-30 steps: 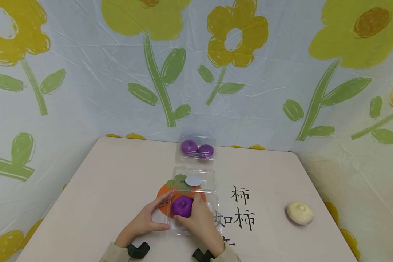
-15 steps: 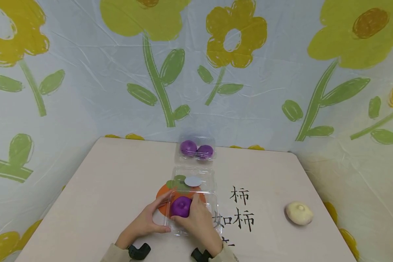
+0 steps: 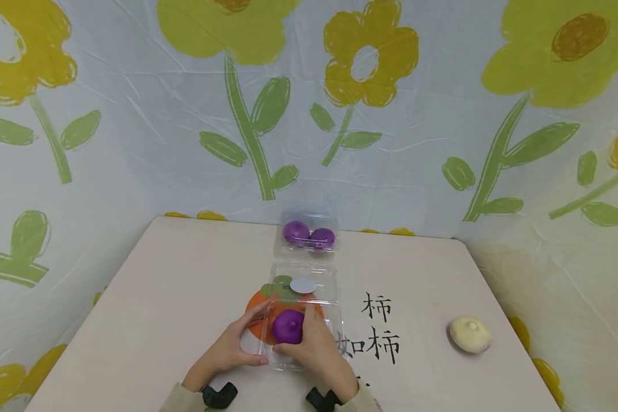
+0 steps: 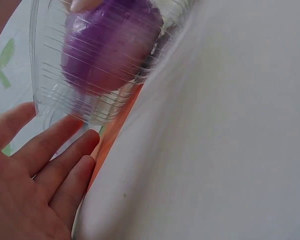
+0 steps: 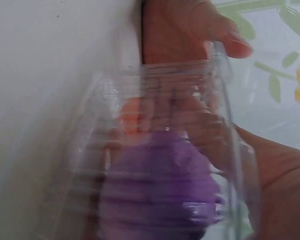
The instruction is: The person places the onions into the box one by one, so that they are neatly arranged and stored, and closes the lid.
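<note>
In the head view my right hand (image 3: pixel 316 343) holds a smooth purple onion (image 3: pixel 287 327) with a small pointed tip, thumb at its near side and fingers at its far right. The onion is in the left part of an open clear plastic clamshell box (image 3: pixel 335 359). Along the box's left side rests my left hand (image 3: pixel 229 345), fingers and thumb spread. In the left wrist view its fingers (image 4: pixel 65 172) reach out straight to the ribbed wall of the box. Through that wall the onion (image 5: pixel 157 190) shows blurred in the right wrist view.
The box's lid (image 3: pixel 324 272) lies folded back. Beyond it stands a second clear box (image 3: pixel 335 229) with two purple onions (image 3: pixel 296 233). A whitish onion (image 3: pixel 470 335) lies at the right. The pale table (image 3: pixel 195 274) bears an orange print and black characters.
The onion has turned slightly and shifted a little to the right in my right hand, its tip now pointing more to the right. My left hand keeps its place.
</note>
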Demonstrator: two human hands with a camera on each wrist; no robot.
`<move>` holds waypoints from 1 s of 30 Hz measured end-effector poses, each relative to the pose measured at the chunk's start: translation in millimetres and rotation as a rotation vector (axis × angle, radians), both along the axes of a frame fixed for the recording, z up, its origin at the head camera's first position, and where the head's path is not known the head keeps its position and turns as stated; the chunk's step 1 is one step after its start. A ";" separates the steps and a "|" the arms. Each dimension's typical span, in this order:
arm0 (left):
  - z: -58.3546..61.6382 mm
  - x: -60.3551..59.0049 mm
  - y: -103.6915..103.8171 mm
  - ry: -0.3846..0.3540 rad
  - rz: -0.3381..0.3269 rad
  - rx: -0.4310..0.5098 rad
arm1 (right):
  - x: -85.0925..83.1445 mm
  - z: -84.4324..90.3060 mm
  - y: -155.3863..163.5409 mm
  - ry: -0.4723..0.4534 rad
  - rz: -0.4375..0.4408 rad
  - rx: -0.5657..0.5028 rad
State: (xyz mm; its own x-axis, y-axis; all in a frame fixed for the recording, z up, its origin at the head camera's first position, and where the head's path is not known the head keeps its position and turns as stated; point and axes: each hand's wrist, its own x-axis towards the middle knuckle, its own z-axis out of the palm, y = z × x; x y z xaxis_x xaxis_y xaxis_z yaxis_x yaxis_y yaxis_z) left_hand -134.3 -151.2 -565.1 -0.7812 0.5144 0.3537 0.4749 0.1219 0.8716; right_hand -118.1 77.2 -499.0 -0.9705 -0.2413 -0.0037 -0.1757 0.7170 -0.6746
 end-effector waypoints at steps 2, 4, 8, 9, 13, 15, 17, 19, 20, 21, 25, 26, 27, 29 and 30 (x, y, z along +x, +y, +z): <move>0.7 0.2 -0.2 -0.003 -0.001 0.000 | 0.4 3.4 3.2 -0.005 0.020 -0.008; 1.1 0.2 -0.6 -0.004 -0.001 -0.004 | 1.0 8.0 6.9 -0.011 0.039 -0.018; 0.7 0.1 -1.1 -0.005 -0.002 -0.015 | 1.8 20.0 16.4 -0.047 0.086 -0.069; 0.4 0.1 -1.1 -0.009 0.000 -0.017 | 2.0 23.1 19.4 -0.060 0.098 -0.086; 0.3 0.3 -0.4 -0.014 0.000 -0.013 | 1.3 33.6 34.4 -0.055 0.132 -0.156; 0.4 0.6 0.1 -0.020 -0.001 -0.005 | 0.6 39.1 43.4 -0.028 0.139 -0.211; 0.2 0.3 0.8 -0.018 -0.002 0.001 | -0.5 43.2 53.0 0.025 0.131 -0.247; -0.5 0.1 1.3 -0.017 -0.001 0.000 | -1.2 46.7 63.2 0.088 0.124 -0.292; -0.8 0.0 1.4 -0.021 -0.001 0.001 | -1.5 47.8 68.5 0.128 0.117 -0.307; -0.9 -0.1 1.4 -0.024 0.001 -0.001 | -2.1 48.5 73.7 0.171 0.113 -0.320; -1.8 -0.6 1.0 -0.035 0.003 -0.012 | -4.9 48.6 95.5 0.354 0.115 -0.395; -2.0 -0.7 0.9 -0.038 0.004 -0.014 | -5.6 48.5 100.7 0.394 0.117 -0.425; -1.9 -0.8 0.9 -0.037 0.005 -0.018 | -6.2 48.2 106.0 0.432 0.123 -0.463; -2.1 -0.7 0.6 -0.031 0.007 -0.019 | -6.6 47.8 116.6 0.505 0.123 -0.522; -2.0 -0.6 0.5 -0.028 0.009 -0.020 | -6.7 47.5 121.9 0.539 0.120 -0.548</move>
